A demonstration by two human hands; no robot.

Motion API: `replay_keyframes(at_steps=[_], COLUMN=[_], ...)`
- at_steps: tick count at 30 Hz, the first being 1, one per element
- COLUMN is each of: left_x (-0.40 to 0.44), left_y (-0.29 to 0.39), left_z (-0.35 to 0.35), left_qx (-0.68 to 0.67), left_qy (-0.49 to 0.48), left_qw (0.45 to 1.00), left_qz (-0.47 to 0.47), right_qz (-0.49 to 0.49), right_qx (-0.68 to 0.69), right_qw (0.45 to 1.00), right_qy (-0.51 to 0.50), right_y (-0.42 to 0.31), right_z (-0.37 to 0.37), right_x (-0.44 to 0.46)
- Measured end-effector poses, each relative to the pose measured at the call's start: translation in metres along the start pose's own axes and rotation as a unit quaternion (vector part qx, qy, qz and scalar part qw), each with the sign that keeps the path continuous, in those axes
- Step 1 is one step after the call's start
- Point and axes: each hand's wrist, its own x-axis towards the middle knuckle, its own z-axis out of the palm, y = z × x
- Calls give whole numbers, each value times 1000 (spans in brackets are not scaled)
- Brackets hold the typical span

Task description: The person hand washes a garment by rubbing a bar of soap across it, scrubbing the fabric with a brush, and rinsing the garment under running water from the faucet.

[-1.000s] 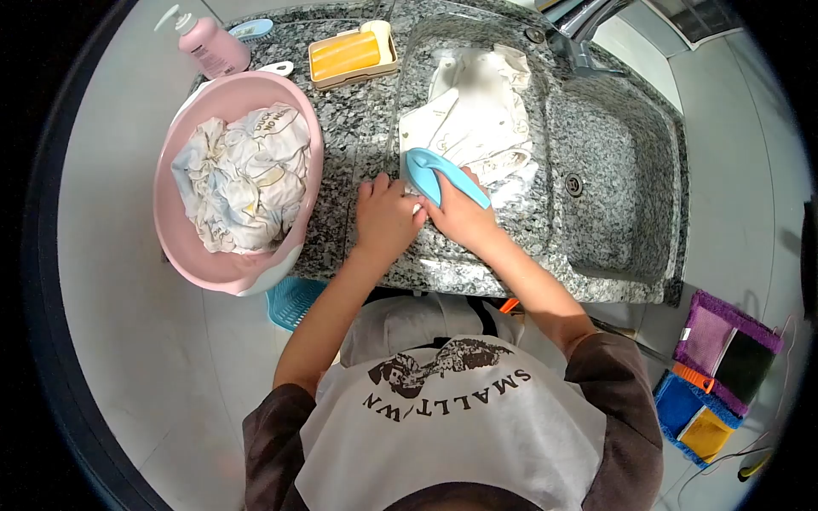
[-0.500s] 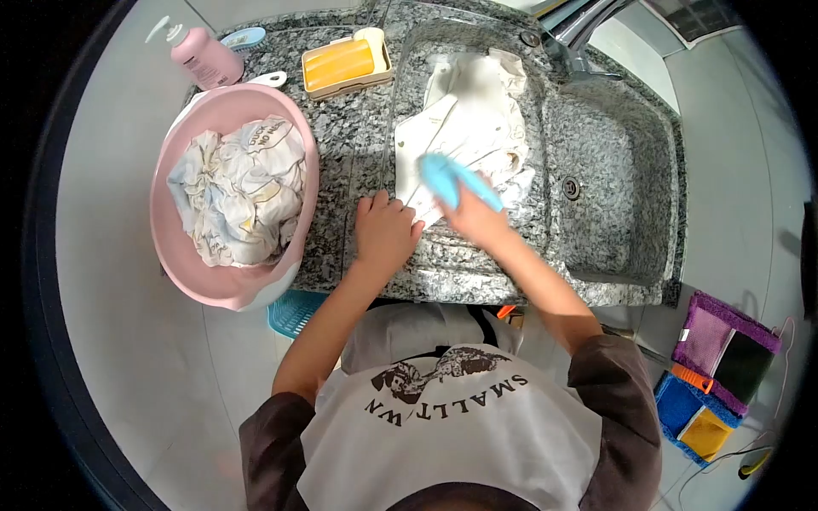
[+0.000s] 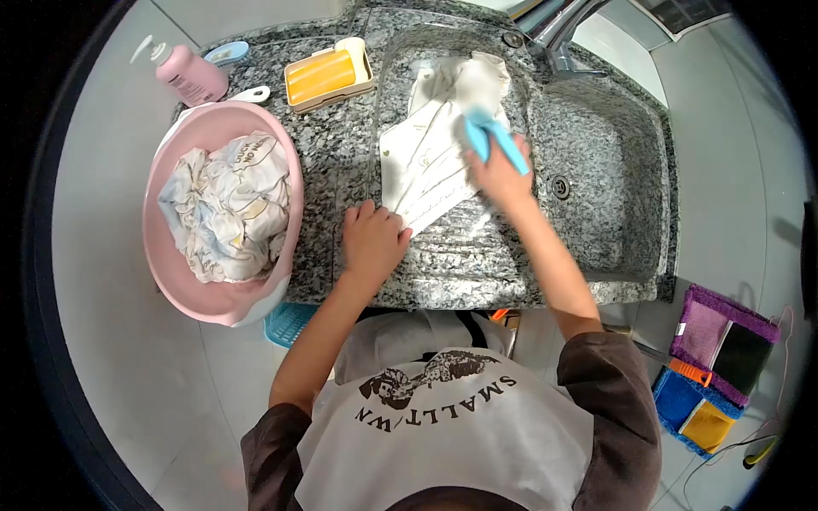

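Note:
A white garment (image 3: 430,162) with small prints lies spread over the ridged stone washboard (image 3: 430,264) of the sink counter. My left hand (image 3: 371,245) is closed at its lower left corner, with the cloth between thumb and fingers. In my right hand (image 3: 504,177) is a light blue scrub brush (image 3: 496,143), gripped by its handle. The brush, blurred at its far end, is over the upper right part of the garment, and its bristles are hidden.
To the left a pink basin (image 3: 292,170) holds crumpled white clothes (image 3: 226,209). Behind it stand a pink pump bottle (image 3: 194,77), another blue brush (image 3: 228,53) and a soap box (image 3: 366,75) with yellow soap (image 3: 321,77). On the right are a sink bowl (image 3: 605,170) and a faucet (image 3: 558,34).
My right hand has moved the brush up and to the right across the garment. The cloth lies flatter in its lower part. My left hand stays at the corner.

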Motion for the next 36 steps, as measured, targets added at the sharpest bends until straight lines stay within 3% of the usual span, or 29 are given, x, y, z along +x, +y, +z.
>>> replay_keyframes(at_steps=[1, 2, 3, 5, 7, 8, 9, 11, 12, 19, 21, 22, 25, 26, 29, 32, 36], left_x=[0, -1, -2, 0, -1, -4, -1, -1, -1, -1, -1, 0, 1, -2, 2, 1, -2], left_y=[-1, -1, -2, -2, -3, -3, -3, -1, -1, -5, -2, -2, -2, -1, -1, -3, -2], left_z=[0, 1, 1, 1, 0, -1, -2, 0, 2, 2, 1, 0, -2, -2, -1, 0, -1], left_qx=[-4, -4, -4, -4, -12, -11, -12, -17, -10, -8, 1, 10, 16, 15, 12, 9, 13], left_qy=[2, 2, -11, -22, -8, -12, -3, 1, -3, 15, 8, -2, 5, 2, -8, -1, -8], left_qw=[1000, 1000, 1000, 1000, 1000, 1000, 1000, 1000, 1000, 1000, 1000, 1000, 1000, 1000, 1000, 1000, 1000], left_qz=[0, -1, -2, 3, 4, 4, 7, 5, 5, 19, 16, 12, 15, 16, 15, 16, 20], right_qz=[-10, -104, -151, -102, 37, 7, 5, -22, -90, 39, -12, -87, -51, -22, 9, -117, 0], right_qx=[57, 38, 87, 75, 94, 5, 5, 83, 138, -11, 80, 97, 73, 3, -52, -5, -40], right_qw=[998, 994, 977, 988, 991, 1000, 1000, 993, 977, 999, 995, 989, 995, 999, 998, 993, 999], right_qy=[-17, -22, -119, -83, -90, -22, -19, -80, -138, -35, -57, -68, -53, 31, 31, -15, 20], right_y=[-22, -38, -48, -32, 4, 14, 3, -32, -46, 2, -27, -43, -20, 9, 23, -14, 28], right_z=[-2, 0, 0, 20, 25, 19, 13, 7, 9, 7, 11, 8, 6, 18, 11, 17, 13], right_x=[-17, -39, -55, -47, -8, -1, -2, -35, -58, -5, -33, -55, -31, -19, -1, -42, 1])
